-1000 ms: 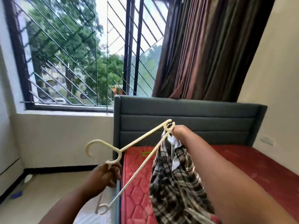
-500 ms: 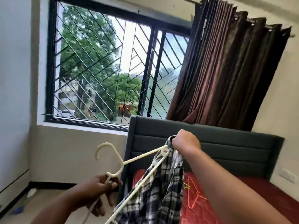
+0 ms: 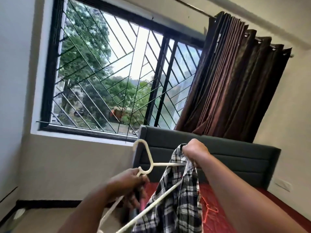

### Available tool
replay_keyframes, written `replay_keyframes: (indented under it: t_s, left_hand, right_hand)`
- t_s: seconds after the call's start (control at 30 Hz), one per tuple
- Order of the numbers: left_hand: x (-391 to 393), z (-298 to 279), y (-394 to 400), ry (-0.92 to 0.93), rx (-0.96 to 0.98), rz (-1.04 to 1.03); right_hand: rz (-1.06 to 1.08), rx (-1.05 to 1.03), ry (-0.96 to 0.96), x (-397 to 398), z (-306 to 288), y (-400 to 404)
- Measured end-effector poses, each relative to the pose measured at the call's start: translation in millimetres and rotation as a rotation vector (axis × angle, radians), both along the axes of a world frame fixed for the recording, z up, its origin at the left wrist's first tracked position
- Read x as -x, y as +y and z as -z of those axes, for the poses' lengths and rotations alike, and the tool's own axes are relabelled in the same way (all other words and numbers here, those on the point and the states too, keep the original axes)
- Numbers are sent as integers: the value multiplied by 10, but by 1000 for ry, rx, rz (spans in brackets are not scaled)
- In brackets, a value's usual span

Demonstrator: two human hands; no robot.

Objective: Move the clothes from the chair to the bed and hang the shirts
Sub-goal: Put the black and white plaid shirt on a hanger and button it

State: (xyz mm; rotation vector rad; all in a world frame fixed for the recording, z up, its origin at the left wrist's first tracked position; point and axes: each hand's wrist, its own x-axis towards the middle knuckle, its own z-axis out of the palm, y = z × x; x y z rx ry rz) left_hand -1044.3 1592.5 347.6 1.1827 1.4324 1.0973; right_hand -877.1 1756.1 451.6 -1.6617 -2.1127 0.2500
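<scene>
My left hand (image 3: 129,184) grips the neck of a cream plastic hanger (image 3: 148,158), its hook pointing up. One arm of the hanger runs into a black-and-white checked shirt (image 3: 178,204). My right hand (image 3: 195,149) pinches the shirt's top edge, and the cloth hangs down from it over the hanger. Below lies the bed with a red mattress (image 3: 218,221) and a grey padded headboard (image 3: 235,158). An orange hanger (image 3: 209,207) rests on the mattress beside the shirt.
A barred window (image 3: 117,78) fills the wall ahead. Brown curtains (image 3: 235,84) hang bunched at its right on a rod (image 3: 190,7). A wall socket (image 3: 282,184) sits right of the headboard. Pale floor (image 3: 42,219) lies left of the bed.
The camera has tilted upward, showing more window and curtain. The hanger's arm has gone deeper into the shirt, and my right hand has lifted the shirt's top over it.
</scene>
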Motion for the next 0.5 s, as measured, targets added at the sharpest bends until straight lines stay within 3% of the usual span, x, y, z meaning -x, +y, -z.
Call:
replay_keyframes:
  t_s: [0.3, 0.4, 0.43, 0.5]
  left_hand:
    - [58, 240, 324, -28, -229, -288]
    - [97, 255, 328, -56, -340, -342]
    - [96, 242, 331, -75, -365, -339]
    - [84, 210, 369, -121, -390, -279]
  right_hand:
    - [-150, 107, 135, 152, 110, -248]
    - [-282, 193, 312, -32, 44, -359]
    - [-317, 188, 335, -65, 8, -441]
    - [-326, 21, 206, -67, -39, -639]
